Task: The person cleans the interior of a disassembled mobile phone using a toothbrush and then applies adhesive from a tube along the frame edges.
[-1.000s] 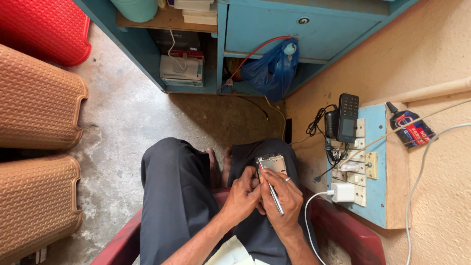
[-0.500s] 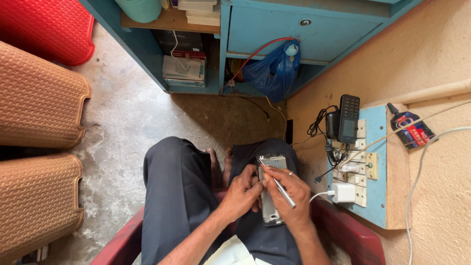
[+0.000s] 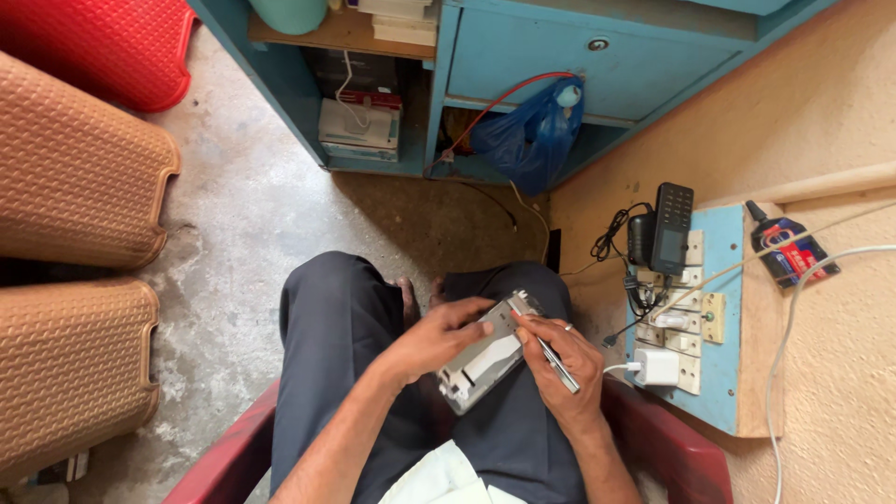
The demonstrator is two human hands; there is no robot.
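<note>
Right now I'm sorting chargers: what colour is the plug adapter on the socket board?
White, seen in the head view: the plug adapter sits on the blue socket board.

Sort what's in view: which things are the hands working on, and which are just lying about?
In hand:
- opened phone frame, held by the left hand
- thin metal tool, in the right hand

Lying about:
- keypad phone on the switchboard
- white charger
- blue bag
- brown chairs
</note>
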